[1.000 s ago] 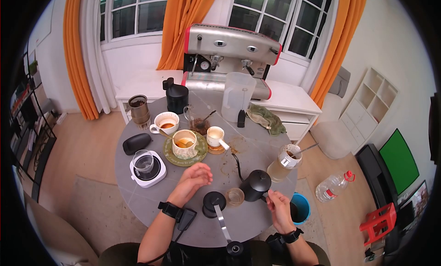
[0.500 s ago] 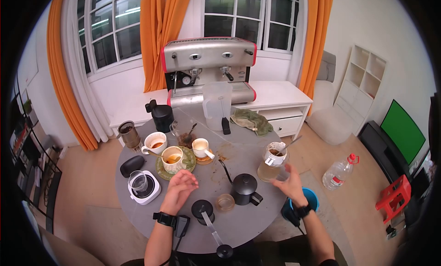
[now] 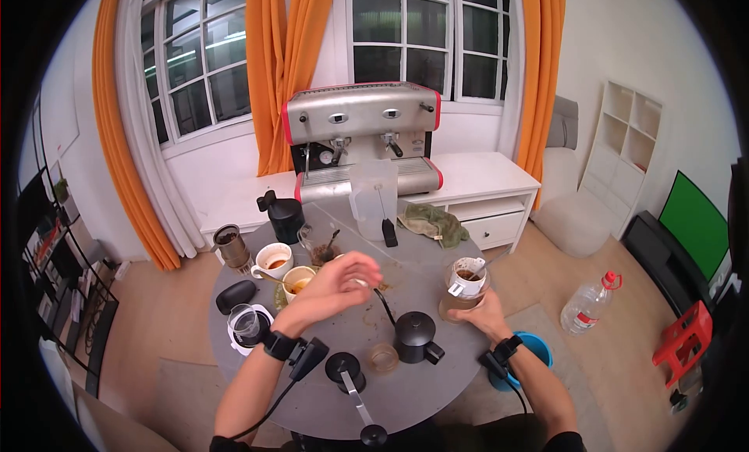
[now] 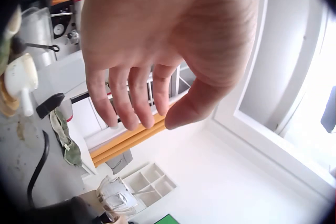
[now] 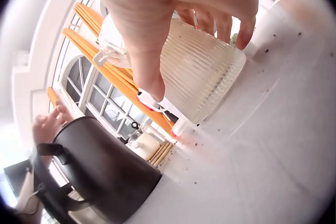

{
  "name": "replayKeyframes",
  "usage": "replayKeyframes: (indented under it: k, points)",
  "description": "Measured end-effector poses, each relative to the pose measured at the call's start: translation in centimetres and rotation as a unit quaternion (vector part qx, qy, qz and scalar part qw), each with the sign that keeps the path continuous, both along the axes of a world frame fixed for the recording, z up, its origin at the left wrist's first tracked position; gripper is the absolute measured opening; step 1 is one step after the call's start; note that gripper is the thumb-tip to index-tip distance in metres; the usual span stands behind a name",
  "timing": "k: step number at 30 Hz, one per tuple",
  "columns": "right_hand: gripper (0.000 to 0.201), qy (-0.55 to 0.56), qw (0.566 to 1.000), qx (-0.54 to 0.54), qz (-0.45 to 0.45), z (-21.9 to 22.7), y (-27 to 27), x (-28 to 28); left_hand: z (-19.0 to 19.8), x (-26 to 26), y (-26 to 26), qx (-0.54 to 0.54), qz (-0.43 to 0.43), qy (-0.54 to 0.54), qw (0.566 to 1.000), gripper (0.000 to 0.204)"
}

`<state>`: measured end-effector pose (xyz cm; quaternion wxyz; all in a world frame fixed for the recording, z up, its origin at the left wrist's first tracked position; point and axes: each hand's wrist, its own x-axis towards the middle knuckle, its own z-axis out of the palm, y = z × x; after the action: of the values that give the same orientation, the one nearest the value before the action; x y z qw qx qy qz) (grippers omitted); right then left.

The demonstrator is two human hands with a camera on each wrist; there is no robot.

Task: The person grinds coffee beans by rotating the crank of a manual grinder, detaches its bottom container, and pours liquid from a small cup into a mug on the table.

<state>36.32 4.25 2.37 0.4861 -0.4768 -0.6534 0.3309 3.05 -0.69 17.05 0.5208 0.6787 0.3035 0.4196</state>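
My right hand (image 3: 488,314) grips a ribbed glass server (image 5: 202,71) near the table's right edge, thumb on one side and fingers round the other. On top of the server sits a clear dripper (image 3: 466,279) with dark coffee grounds and a spoon in it. In the head view my left hand (image 3: 335,286) hangs in the air over the table, fingers loosely bent and holding nothing. It hides part of the cups behind it. Between the hands stands a black gooseneck kettle (image 3: 414,333), with a small glass cup (image 3: 382,358) beside it.
A hand grinder (image 3: 344,368) with a long crank stands at the near edge. Cups, a scale (image 3: 251,339) and a black canister (image 3: 285,218) crowd the left side. A plastic pitcher (image 3: 372,194) and a green cloth (image 3: 433,224) lie toward the espresso machine (image 3: 363,140).
My right hand has left the kettle handle, moved right and forward, and taken hold of the glass server. The left hand has risen and come forward to the right. The head view has shifted.
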Motion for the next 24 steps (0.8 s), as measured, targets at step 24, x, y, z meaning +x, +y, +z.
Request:
replayKeyframes:
  k: [24]
  points:
    - [0.080,-0.035,0.992,0.084,0.087,11.6,3.9,-13.9,3.1,3.9,6.2,0.229,0.298,0.243,0.894,0.100]
